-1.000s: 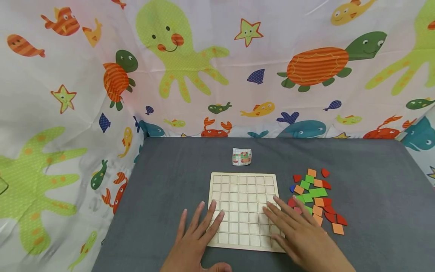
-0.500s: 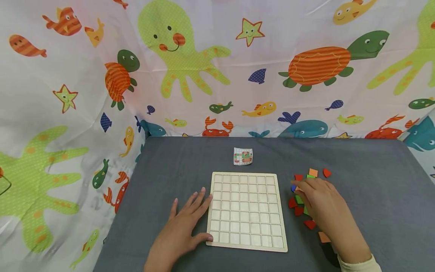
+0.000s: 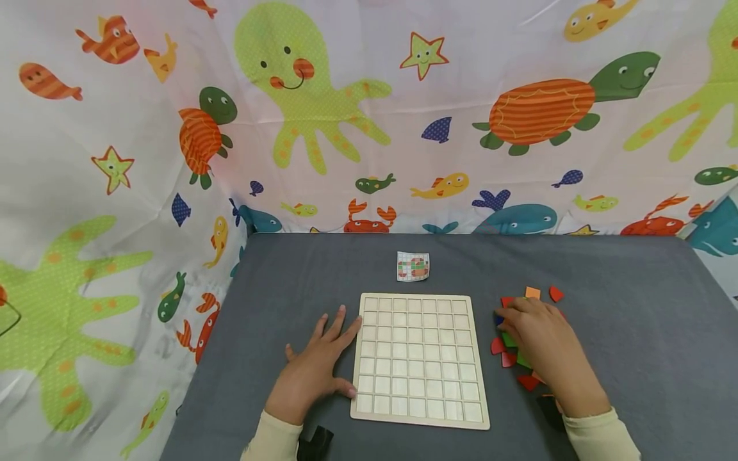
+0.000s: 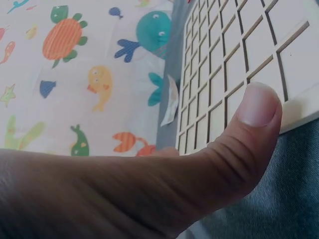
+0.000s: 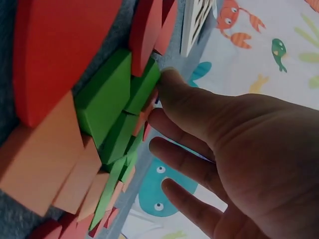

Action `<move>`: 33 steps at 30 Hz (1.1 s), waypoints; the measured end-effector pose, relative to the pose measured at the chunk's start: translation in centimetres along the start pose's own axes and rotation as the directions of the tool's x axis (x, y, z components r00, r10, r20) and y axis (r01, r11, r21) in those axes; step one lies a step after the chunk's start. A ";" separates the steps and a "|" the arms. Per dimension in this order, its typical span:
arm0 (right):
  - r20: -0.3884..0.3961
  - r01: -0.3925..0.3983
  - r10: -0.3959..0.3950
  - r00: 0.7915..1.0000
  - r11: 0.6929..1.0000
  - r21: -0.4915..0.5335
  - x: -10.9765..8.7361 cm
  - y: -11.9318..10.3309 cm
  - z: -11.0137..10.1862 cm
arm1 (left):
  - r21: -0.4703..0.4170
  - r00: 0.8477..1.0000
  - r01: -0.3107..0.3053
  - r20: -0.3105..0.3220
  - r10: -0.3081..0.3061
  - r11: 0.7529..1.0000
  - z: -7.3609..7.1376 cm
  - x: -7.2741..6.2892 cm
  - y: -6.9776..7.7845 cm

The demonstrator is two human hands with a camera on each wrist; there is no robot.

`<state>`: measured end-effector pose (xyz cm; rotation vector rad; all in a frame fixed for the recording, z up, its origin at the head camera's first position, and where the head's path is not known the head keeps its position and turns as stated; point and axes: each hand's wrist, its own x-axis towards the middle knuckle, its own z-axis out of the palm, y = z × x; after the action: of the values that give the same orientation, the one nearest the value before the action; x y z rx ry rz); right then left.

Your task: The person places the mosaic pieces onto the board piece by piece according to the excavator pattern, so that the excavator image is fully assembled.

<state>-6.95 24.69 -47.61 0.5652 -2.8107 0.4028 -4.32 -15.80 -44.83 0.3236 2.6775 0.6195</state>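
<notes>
A square wooden grid board (image 3: 418, 358) lies flat on the table. My left hand (image 3: 314, 371) rests at its left edge with fingers spread; its thumb (image 4: 249, 129) lies against the board's near corner in the left wrist view. To the right, my right hand (image 3: 544, 333) reaches down over a cluster of flat coloured pieces. Its thumb and index finger pinch a small blue piece (image 3: 498, 318), of which only a sliver shows. Around it lie green pieces (image 5: 107, 99), orange squares (image 5: 45, 154) and red rounded pieces (image 5: 60, 55), partly covered by the hand.
Behind the board lies a small printed card (image 3: 412, 266) with a coloured grid pattern. The dark grey table (image 3: 311, 262) meets a curtain (image 3: 369, 115) printed with sea animals at the back and left. A black strap (image 3: 314, 442) shows by the left wrist.
My right hand has left the board, moved right to the pieces and drawn its fingers together at the blue one. My left hand has shifted left to the board's edge.
</notes>
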 end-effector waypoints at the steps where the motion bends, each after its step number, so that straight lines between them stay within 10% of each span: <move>1: -0.002 0.001 -0.001 1.000 1.000 0.000 0.0 0.0 0.1 | 0.000 1.000 0.005 0.003 -0.005 1.000 0.0 0.2 0.1; 23: -0.013 0.062 -0.062 0.998 0.998 -0.023 1.5 0.9 0.8 | 0.077 0.995 0.052 0.083 -0.058 0.996 0.4 2.4 0.7; 33: 0.014 0.004 -0.006 1.000 0.992 0.129 1.6 -2.4 0.1 | 0.070 0.994 0.064 0.083 -0.069 0.996 0.3 2.4 0.7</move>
<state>-7.40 21.99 -46.70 0.6032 -2.8111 0.5846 -6.23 -14.36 -45.49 0.2715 2.6194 0.4857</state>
